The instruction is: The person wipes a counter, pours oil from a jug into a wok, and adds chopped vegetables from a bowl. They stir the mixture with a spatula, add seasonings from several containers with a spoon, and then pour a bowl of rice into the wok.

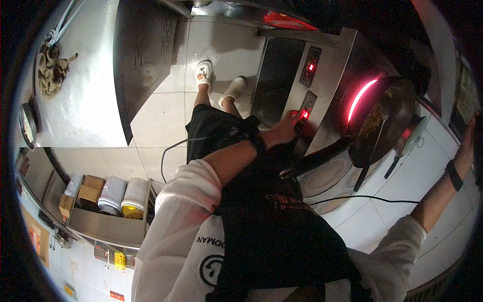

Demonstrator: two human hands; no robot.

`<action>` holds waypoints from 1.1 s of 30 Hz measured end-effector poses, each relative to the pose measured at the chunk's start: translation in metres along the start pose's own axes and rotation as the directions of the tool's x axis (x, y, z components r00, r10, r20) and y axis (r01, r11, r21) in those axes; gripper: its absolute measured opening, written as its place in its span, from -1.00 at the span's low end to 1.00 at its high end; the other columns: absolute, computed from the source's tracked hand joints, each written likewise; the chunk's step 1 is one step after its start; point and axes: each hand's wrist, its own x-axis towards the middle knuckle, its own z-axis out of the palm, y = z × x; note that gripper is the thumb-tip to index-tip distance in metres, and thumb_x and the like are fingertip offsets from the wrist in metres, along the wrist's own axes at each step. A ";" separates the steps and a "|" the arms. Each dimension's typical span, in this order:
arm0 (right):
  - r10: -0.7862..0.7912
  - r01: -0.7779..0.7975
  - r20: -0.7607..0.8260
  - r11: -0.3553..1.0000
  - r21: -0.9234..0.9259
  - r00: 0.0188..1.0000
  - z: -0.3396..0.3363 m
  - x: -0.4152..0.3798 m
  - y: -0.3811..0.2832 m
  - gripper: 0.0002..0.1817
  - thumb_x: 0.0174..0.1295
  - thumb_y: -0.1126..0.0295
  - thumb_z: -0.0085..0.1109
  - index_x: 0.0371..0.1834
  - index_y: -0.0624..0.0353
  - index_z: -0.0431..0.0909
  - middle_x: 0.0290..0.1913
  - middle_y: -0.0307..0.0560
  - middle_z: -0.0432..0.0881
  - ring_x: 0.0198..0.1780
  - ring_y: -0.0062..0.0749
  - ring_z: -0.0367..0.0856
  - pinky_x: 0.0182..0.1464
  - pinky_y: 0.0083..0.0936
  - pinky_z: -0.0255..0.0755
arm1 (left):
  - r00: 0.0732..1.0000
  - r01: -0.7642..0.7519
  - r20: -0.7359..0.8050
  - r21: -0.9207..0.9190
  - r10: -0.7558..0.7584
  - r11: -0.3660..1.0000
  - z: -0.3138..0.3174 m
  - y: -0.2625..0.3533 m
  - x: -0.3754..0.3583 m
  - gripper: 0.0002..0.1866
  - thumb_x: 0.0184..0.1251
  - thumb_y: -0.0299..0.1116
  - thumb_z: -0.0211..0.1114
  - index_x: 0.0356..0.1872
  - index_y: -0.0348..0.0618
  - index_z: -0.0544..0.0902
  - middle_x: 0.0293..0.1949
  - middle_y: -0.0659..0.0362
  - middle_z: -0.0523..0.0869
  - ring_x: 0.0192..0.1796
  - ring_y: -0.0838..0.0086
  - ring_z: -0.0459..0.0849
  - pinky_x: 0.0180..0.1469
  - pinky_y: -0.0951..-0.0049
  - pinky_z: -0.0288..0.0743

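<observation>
My left hand reaches to the front panel of the cooker, one fingertip at a control display with red lit digits. It appears to hold nothing. A dark frying pan with bits of yellowish-green food sits tilted over a burner, its long black handle pointing towards my body. The burner glows red along one edge. In the pan lies a utensil with a black handle. My right hand is at the far right edge of the view, its fingers in shadow.
A second control display is lit above. Round plates sit by the pan, near another black-handled utensil. On the left a steel counter carries a crumpled cloth. Below it, a shelf holds containers. A black cable crosses on the right.
</observation>
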 end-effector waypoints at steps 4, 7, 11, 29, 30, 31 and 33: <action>0.029 -0.030 0.089 0.999 0.017 0.996 -0.009 0.000 0.000 -0.74 0.32 0.33 -0.17 -0.06 0.25 0.40 -0.41 -0.10 0.50 -0.48 -0.46 0.47 -0.42 -0.65 0.50 | 1.000 -0.030 0.008 0.003 0.030 1.000 -0.001 -0.005 0.000 -0.17 -0.05 -0.67 0.06 0.33 -0.01 -0.01 0.14 -0.12 0.19 0.21 -0.02 0.23 0.24 0.21 0.18; -0.001 -0.002 0.119 1.000 0.018 0.993 -0.002 -0.002 0.000 -0.73 0.31 0.32 -0.16 -0.05 0.25 0.40 -0.43 -0.10 0.50 -0.50 -0.45 0.47 -0.44 -0.66 0.50 | 0.999 0.001 0.043 -0.020 0.000 1.000 0.001 -0.008 0.003 -0.15 -0.06 -0.67 0.08 0.34 -0.01 -0.03 0.14 -0.13 0.20 0.21 -0.02 0.23 0.23 0.21 0.19; -0.041 0.027 -0.351 0.999 -0.046 0.935 -0.044 0.029 0.005 -0.72 0.30 0.32 -0.14 -0.02 0.23 0.40 -0.41 -0.11 0.52 -0.47 -0.46 0.51 -0.44 -0.65 0.54 | 0.993 0.101 0.056 0.075 -0.105 0.992 -0.003 0.000 0.004 -0.18 -0.05 -0.66 0.09 0.33 -0.02 0.01 0.11 -0.14 0.25 0.21 -0.02 0.22 0.24 0.21 0.18; 0.091 -0.091 0.198 0.996 -0.008 0.976 -0.129 0.017 0.007 -0.66 0.31 0.41 -0.17 0.12 0.29 0.28 0.09 0.04 0.42 0.10 -0.35 0.41 0.08 -0.53 0.37 | 0.983 -0.123 0.143 0.032 0.117 0.992 -0.023 0.010 0.009 -0.33 0.26 -0.28 0.12 0.34 -0.05 0.01 -0.01 0.02 0.53 -0.04 0.30 0.54 0.11 0.35 0.36; 0.187 -0.377 0.418 0.818 0.434 0.889 -0.100 0.001 0.006 -0.68 0.34 0.40 -0.22 0.08 0.32 0.31 0.08 0.02 0.42 0.10 -0.35 0.41 0.17 -0.47 0.31 | 0.935 0.269 0.354 -0.679 -0.017 0.683 -0.023 0.023 0.011 -0.52 0.21 -0.41 0.10 0.18 -0.19 0.26 -0.02 0.02 0.55 0.02 0.25 0.54 0.08 0.29 0.41; 0.098 -0.428 0.524 0.711 0.557 0.846 -0.066 -0.005 0.007 -0.68 0.31 0.40 -0.16 0.07 0.33 0.32 0.06 0.00 0.45 0.06 -0.39 0.45 0.15 -0.45 0.32 | 0.996 0.014 0.093 -0.154 0.000 0.988 -0.038 0.050 0.004 -0.51 0.23 -0.39 0.10 0.19 -0.22 0.24 0.01 0.04 0.54 0.05 0.31 0.52 0.10 0.30 0.39; -0.117 0.150 -0.234 0.980 0.129 0.965 -0.020 -0.020 0.011 -0.68 0.30 0.32 -0.11 0.01 0.29 0.39 -0.10 -0.03 0.54 -0.13 -0.44 0.56 -0.11 -0.63 0.45 | 0.998 0.024 0.053 0.068 -0.028 0.997 -0.046 0.038 -0.009 -0.48 0.23 -0.38 0.09 0.21 -0.22 0.21 0.04 0.01 0.51 0.08 0.27 0.49 0.13 0.32 0.36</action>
